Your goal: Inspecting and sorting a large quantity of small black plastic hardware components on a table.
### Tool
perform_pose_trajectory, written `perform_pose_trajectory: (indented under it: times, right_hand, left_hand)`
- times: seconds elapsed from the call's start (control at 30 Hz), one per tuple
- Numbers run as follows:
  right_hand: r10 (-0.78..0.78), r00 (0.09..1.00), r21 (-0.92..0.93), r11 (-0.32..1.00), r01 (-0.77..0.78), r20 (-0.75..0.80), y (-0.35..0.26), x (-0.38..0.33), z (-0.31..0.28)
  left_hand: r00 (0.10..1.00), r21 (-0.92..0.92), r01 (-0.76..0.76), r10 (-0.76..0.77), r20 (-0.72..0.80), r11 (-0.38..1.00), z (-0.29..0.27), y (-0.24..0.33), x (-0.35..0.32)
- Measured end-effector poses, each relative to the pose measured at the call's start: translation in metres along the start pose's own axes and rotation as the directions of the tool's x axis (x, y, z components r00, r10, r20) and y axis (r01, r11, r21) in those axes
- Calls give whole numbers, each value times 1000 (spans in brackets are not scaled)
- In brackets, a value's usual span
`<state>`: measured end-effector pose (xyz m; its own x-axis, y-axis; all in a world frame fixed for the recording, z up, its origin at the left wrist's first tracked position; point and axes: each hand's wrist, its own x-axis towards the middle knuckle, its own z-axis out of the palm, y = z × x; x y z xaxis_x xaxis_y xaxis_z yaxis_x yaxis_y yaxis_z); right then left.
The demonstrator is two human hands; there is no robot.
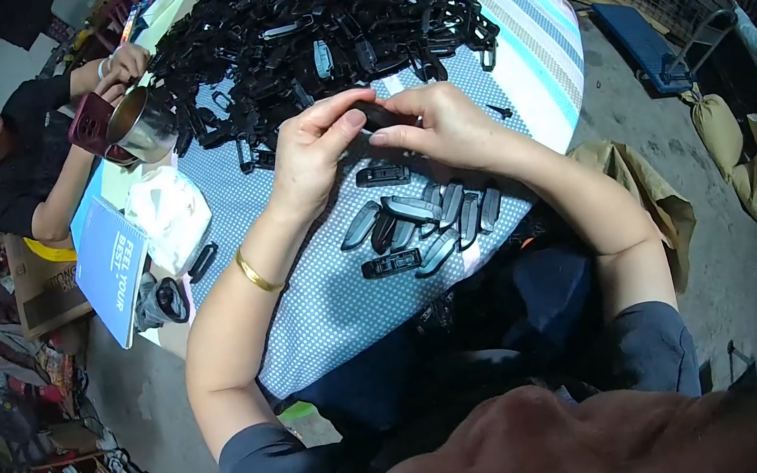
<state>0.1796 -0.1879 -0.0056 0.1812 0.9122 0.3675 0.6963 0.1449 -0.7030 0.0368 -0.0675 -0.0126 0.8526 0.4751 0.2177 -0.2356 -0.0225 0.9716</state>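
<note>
My left hand (pixel 313 150) and my right hand (pixel 446 126) meet over the table, fingers and thumbs closed around a small black plastic part (pixel 381 115). The fingers cover much of that part. Just below my hands lies a single black oblong piece (pixel 383 175). Nearer to me is a loose cluster of glossy black oblong shells (pixel 412 208), some with their hollow side up. Beyond my hands rises a large heap of black plastic parts (pixel 266 59), many of them frame-shaped.
A patterned cloth covers the round table (pixel 315 334). To the left are a metal mug (pixel 144 126), a clear plastic bag (pixel 170 212), a blue notebook (pixel 113 268) and a dark roll (pixel 169 302). Across the left edge sits another person (pixel 28 146), hands raised near the mug.
</note>
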Motion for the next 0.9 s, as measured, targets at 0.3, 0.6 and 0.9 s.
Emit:
perform_pose_trajectory:
  times: [0.3,0.6,0.9]
  right_hand:
    - [-97,987,4,995,98,126,10,10,-14]
    - [-23,997,-639,769,-27,-70,47,7,-37]
    - [140,990,-637,764,-100,14,35,5,-36]
  left_hand:
    - [999,286,3,-15,39,958,-4,14,3]
    - [970,797,-226,59,234,559,-3,-2,19]
    - [931,924,-345,186,314,164,-8,-7,26]
